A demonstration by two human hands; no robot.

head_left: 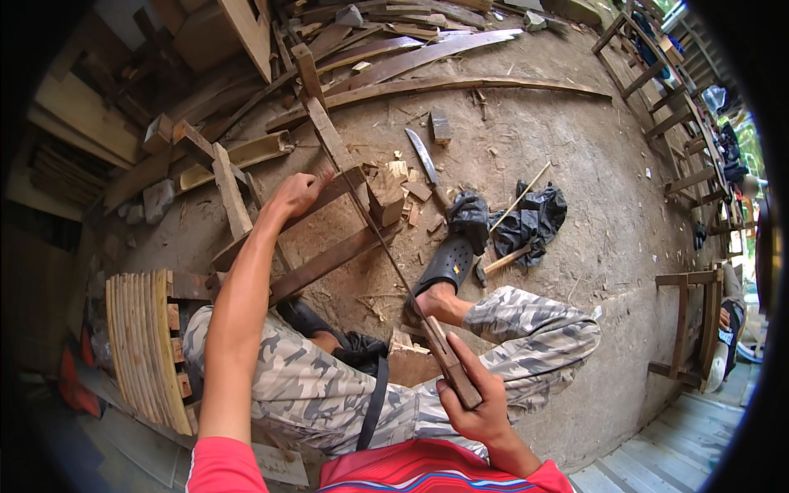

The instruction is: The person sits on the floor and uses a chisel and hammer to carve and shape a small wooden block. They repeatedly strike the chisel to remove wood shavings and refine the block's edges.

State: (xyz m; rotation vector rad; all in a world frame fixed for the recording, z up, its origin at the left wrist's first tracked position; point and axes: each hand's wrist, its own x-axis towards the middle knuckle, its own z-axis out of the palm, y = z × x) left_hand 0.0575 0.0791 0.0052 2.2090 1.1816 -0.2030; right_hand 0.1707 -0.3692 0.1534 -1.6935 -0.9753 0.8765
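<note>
Right hand [477,403] is sitting closest to the camera, fingers wrapped tight around the wooden handle [450,361] of a long thin blade [380,242]. The blade's long axis is running up and left from that grip, out over the lap and away from the body, toward a dark plank [329,259] lying across the dirt floor [559,164].

Left hand [297,195] is at the far end of that same line, arm fully extended, fingers curled down and pressing on the wood just beside the blade tip. So the right hand is holding the near end of the tool and the left hand is nearest the workpiece; whether tip and left fingers are touching cannot be told.

A pale wooden block [386,201] is resting at the plank's far end, with chips scattered just past it. A second knife [422,154] is lying loose on the floor beyond the block, well apart from both hands. A black sandal [448,263] is planted to the right of the blade's midline, with a black plastic bag [526,218] near it. A stack of curved slats [144,345] is sitting at the left knee.
</note>
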